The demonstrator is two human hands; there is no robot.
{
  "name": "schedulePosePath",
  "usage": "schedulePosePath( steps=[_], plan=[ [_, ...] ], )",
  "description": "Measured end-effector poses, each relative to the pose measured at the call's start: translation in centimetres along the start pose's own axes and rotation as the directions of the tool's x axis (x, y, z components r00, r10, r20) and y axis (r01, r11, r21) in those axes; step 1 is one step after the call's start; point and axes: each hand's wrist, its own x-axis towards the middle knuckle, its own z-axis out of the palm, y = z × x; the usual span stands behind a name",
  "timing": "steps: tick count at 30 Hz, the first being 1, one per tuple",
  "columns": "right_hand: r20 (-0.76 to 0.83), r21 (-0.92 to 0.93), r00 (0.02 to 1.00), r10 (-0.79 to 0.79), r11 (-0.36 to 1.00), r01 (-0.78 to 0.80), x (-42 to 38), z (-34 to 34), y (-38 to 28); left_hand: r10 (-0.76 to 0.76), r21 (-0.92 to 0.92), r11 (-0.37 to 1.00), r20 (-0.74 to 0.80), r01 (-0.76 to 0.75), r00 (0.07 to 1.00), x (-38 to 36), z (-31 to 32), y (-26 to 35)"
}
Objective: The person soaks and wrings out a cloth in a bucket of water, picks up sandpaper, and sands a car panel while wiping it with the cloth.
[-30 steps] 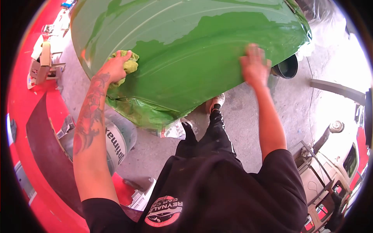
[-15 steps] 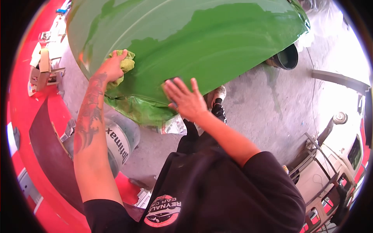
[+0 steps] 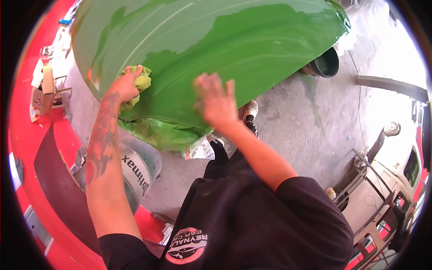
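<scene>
A large, glossy green car panel [image 3: 180,87] with wet-looking streaks lies before me. My left hand [image 3: 126,87] is closed around a crumpled yellow-green cloth [image 3: 143,82] at the panel's left side. Over the panel's lower middle, my right hand [image 3: 216,101] is smeared by motion, palm down. A dark edge showed beneath its fingers a moment ago; what lies under them is now hidden. Shiny green wrapping film [image 3: 164,130] hangs from the panel's near edge, with printed paper [image 3: 200,149] below it.
A bucket marked Optimax [image 3: 135,173] stands below my left forearm. A dark bucket [image 3: 326,63] sits by the panel's right edge. A curved dark red panel [image 3: 58,175] is at the left, and a pale vehicle body [image 3: 382,189] with a metal frame at the right.
My right hand has swept farther up the panel, away from its near edge. My left hand and the cloth have shifted slightly down and left. The whole view has moved a little.
</scene>
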Motion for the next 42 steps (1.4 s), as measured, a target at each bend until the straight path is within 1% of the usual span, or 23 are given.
schedulePosePath(
  steps=[1, 2, 4, 6, 8, 10, 12, 13, 15, 16, 18, 20, 22, 23, 25, 26, 29, 32, 34, 35, 37, 39, 42],
  plan=[
    [0.01, 0.053, 0.986, -0.165, 0.985, 0.165, -0.6, 1.1, -1.4, 0.008, 0.008, 1.0, -0.005, -0.008, 1.0, -0.1, 0.0, 0.1],
    [0.003, 0.056, 0.989, -0.15, 0.987, 0.15, -0.5, 1.2, -1.0, 0.007, 0.026, 1.0, -0.009, -0.007, 1.0, -0.3, 0.0, 0.2],
    [-0.081, 0.063, 0.951, -0.299, 0.95, 0.305, 0.1, 0.9, 0.6, 0.014, 0.055, 0.998, -0.014, -0.014, 1.0, -0.5, -0.2, 0.2],
    [-0.057, 0.008, 0.97, -0.238, 0.971, 0.238, 1.5, -1.1, 4.1, 0.008, 0.005, 1.0, -0.002, -0.008, 1.0, -0.5, -0.3, 0.3],
    [-0.088, -0.121, 0.995, -0.054, 0.992, 0.043, 3.7, -3.3, 8.7, 0.004, -0.026, 1.0, 0.007, -0.003, 1.0, -0.6, -0.6, 0.5],
    [-0.19, -0.088, 0.973, 0.133, 0.984, -0.152, 6.2, -4.4, 14.7, -0.006, -0.056, 0.998, 0.015, 0.007, 1.0, -0.8, -0.6, 0.5],
    [-0.257, -0.097, 0.938, 0.232, 0.96, -0.264, 8.3, -4.1, 19.3, 0.018, -0.024, 1.0, -0.008, -0.018, 1.0, -0.7, -0.6, 0.2],
    [-0.26, -0.098, 0.937, 0.233, 0.959, -0.266, 8.9, -4.0, 19.5, 0.019, -0.024, 1.0, -0.01, -0.02, 1.0, -0.6, -0.6, 0.2],
    [-0.259, 0.01, 0.841, 0.474, 0.872, -0.489, 10.0, -3.7, 19.2, 0.006, -0.04, 0.999, 0.011, -0.006, 1.0, -0.6, -0.7, 0.3],
    [-0.293, 0.075, 0.792, 0.535, 0.839, -0.539, 10.6, -3.1, 17.7, 0.006, -0.042, 0.999, 0.006, -0.006, 1.0, -0.6, -0.5, 0.3],
    [-0.384, 0.016, 0.796, 0.468, 0.865, -0.501, 10.9, -1.6, 13.0, -0.002, 0.019, 1.0, 0.005, 0.002, 1.0, -0.5, -0.6, 0.3],
    [-0.319, 0.007, 0.886, 0.336, 0.936, -0.352, 9.8, -0.5, 6.7, 0.004, 0.02, 1.0, 0.001, -0.004, 1.0, -0.6, -0.8, 0.4],
    [-0.139, 0.021, 0.981, 0.135, 0.991, -0.134, 7.4, -1.6, 2.2, 0.014, 0.019, 1.0, -0.002, -0.014, 1.0, -0.6, -0.6, 0.4],
    [-0.145, 0.024, 0.978, 0.148, 0.989, -0.146, 6.9, -1.4, 2.5, 0.024, 0.007, 1.0, -0.009, -0.024, 1.0, -0.5, -0.4, 0.1],
    [-0.243, 0.106, 0.969, -0.039, 0.992, 0.066, 5.9, -0.9, 3.9, 0.046, 0.008, 0.999, -0.014, -0.046, 0.999, -0.3, 0.0, -0.4],
    [-0.188, 0.058, 0.982, 0.014, 0.998, -0.003, 5.9, -1.3, 5.7, 0.048, 0.002, 0.999, -0.019, -0.048, 0.999, -0.1, 0.2, -0.7],
    [-0.245, 0.032, 0.94, 0.236, 0.971, -0.236, 6.6, -2.9, 13.5, 0.043, -0.025, 0.999, -0.013, -0.043, 0.999, 0.0, 0.1, -0.7],
    [-0.232, 0.001, 0.831, 0.506, 0.854, -0.52, 8.0, -4.9, 23.4, 0.023, -0.038, 0.999, 0.01, -0.023, 1.0, 0.0, 0.0, -0.5],
    [-0.249, 0.054, 0.745, 0.619, 0.777, -0.627, 9.0, -5.7, 30.4, 0.018, -0.028, 0.999, 0.017, -0.018, 1.0, -0.1, -0.3, -0.3],
    [-0.25, 0.056, 0.741, 0.623, 0.774, -0.631, 8.9, -5.7, 30.5, 0.019, -0.037, 0.999, 0.019, -0.018, 1.0, 0.0, -0.3, -0.4],
    [-0.224, 0.097, 0.688, 0.69, 0.718, -0.689, 9.1, -5.8, 30.6, 0.024, -0.048, 0.999, 0.021, -0.023, 1.0, 0.2, 0.2, -0.9],
    [-0.375, 0.045, 0.732, 0.569, 0.8, -0.599, 7.2, -3.7, 26.2, 0.044, -0.02, 0.999, -0.023, -0.045, 0.999, 0.7, 0.7, -1.7],
    [-0.266, 0.076, 0.835, 0.482, 0.874, -0.48, 2.5, -3.1, 17.0, 0.018, -0.044, 0.999, -0.014, -0.019, 1.0, 0.3, 0.2, -0.8]
  ],
)
